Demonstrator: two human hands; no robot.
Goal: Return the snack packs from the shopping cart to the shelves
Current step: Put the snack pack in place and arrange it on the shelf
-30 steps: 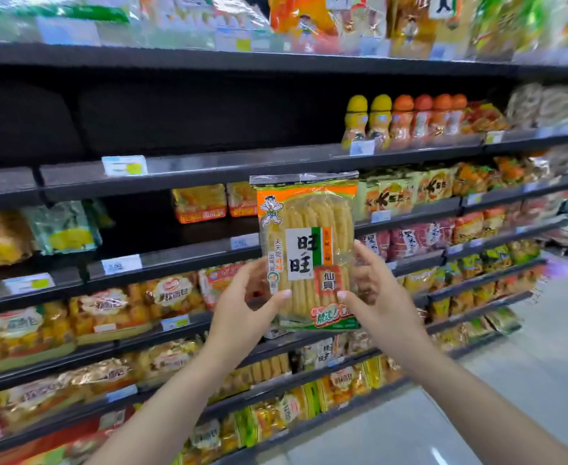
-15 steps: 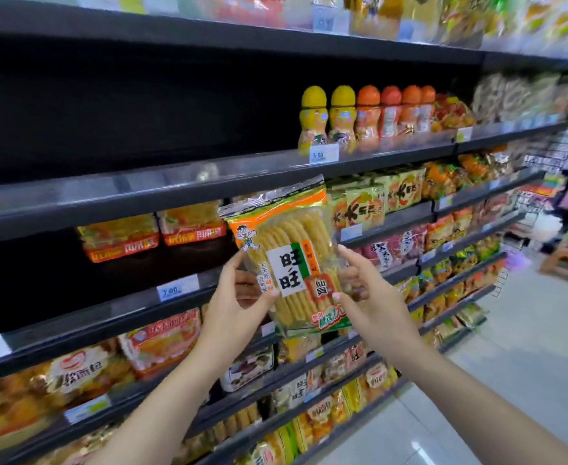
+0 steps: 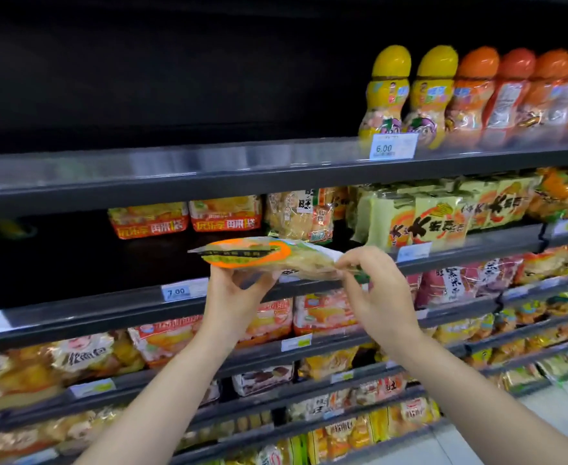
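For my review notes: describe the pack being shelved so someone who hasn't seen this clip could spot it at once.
Find the shelf rail with the 7.00 price tag. Just right of it, both hands hold a rice cracker pack in front of that shelf: left hand under it, right hand pinching its end. It alone lies flat in mid-air with an orange-edged top; the others sit on shelves.

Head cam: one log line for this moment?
phase: shelving | rice cracker pack: flat, at shelf front | left hand: grips underside | right hand: pinches right end | matching pack: behind
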